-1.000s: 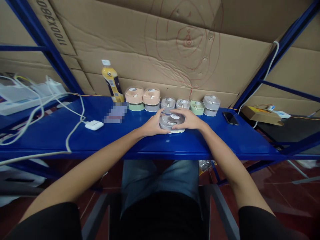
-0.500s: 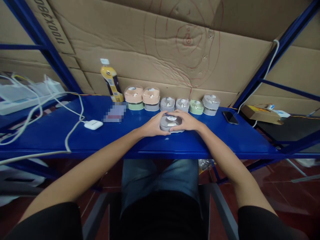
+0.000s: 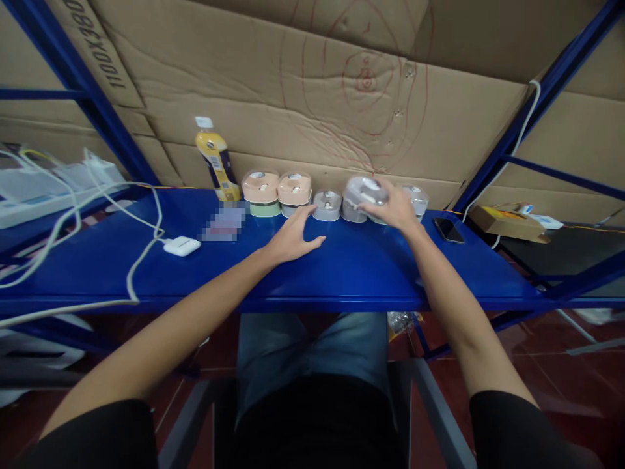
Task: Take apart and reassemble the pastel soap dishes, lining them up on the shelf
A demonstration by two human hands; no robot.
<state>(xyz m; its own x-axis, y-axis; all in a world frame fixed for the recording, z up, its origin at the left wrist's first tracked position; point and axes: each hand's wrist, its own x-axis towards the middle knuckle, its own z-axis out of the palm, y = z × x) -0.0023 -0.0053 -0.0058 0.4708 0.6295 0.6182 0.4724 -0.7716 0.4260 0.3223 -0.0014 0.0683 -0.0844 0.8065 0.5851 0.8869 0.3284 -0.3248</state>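
My right hand (image 3: pixel 394 205) grips a grey oval box with a clear lid (image 3: pixel 364 191), above another grey box (image 3: pixel 352 212) in the row at the back of the table. Whether the two boxes touch, I cannot tell. My left hand (image 3: pixel 295 240) is open and holds nothing, its thumb spread from the fingers, just in front of a single grey box (image 3: pixel 326 206). Left of that stand two stacks, each with a peach box (image 3: pixel 294 187) on top. Behind my right hand, a green box is mostly hidden and a grey stack (image 3: pixel 418 200) partly shows.
On the blue table (image 3: pixel 234 277), a yellow bottle (image 3: pixel 218 163) stands at the back left. A white earphone case (image 3: pixel 181 245) and white cables (image 3: pixel 134 260) lie at the left. A phone (image 3: pixel 448 229) lies at the right, with a cardboard carton (image 3: pixel 510 223) beyond.
My right hand has lifted the grey box from the table's middle and carried it back and right, over the row. My left hand has let go of it and opened.
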